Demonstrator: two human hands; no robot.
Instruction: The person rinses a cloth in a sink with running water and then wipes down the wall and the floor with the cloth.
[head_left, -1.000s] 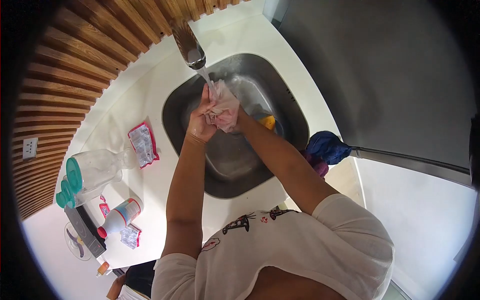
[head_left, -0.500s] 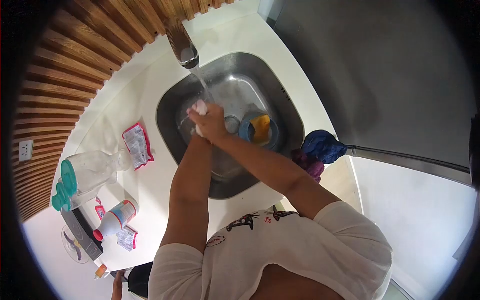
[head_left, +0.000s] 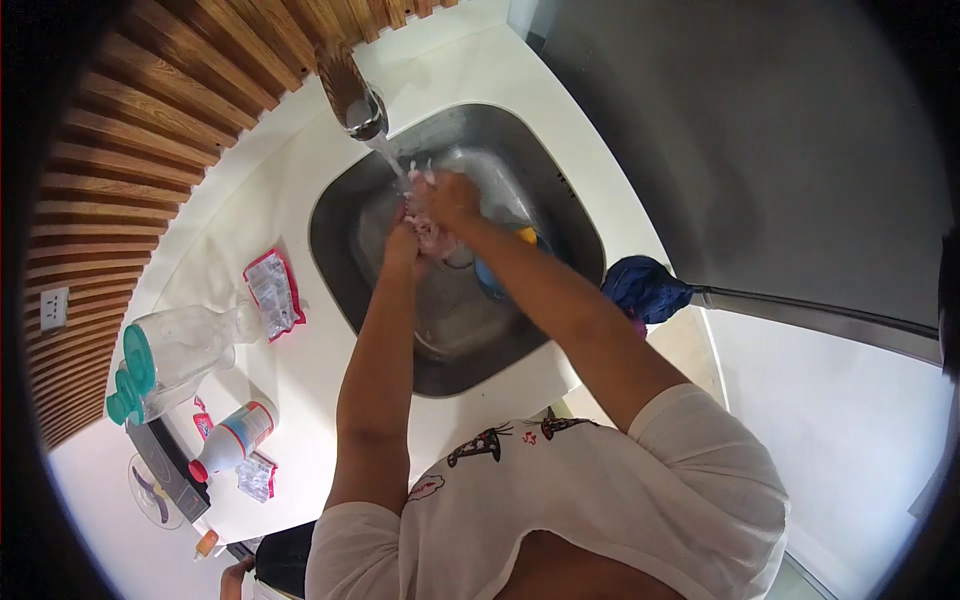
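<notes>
Under the running faucet (head_left: 366, 115), a wet pale pink cloth (head_left: 430, 238) hangs bunched between my two hands, over the steel sink (head_left: 460, 345). On its left side my left hand (head_left: 403, 240) is closed around an edge of it. My right hand (head_left: 453, 200) grips the upper right part, its fingers blurred and partly hidden. Water falls onto the cloth. Just right of the hands, a blue bowl (head_left: 492, 282) with a yellow-orange cloth or sponge (head_left: 527, 235) sits in the sink, partly covered by my right forearm.
Left on the counter (head_left: 310, 425) lie a red-edged packet (head_left: 272, 292), clear jugs with teal lids (head_left: 180, 345) and a white bottle with a red cap (head_left: 235, 438). Dark blue fabric (head_left: 645, 290) hangs at the right edge. Another person's hand (head_left: 235, 578) shows at the lower left.
The cloth was squeezed into a small wad with my hands together; now it is spread looser and my hands are slightly apart. My right forearm covers more of the blue bowl.
</notes>
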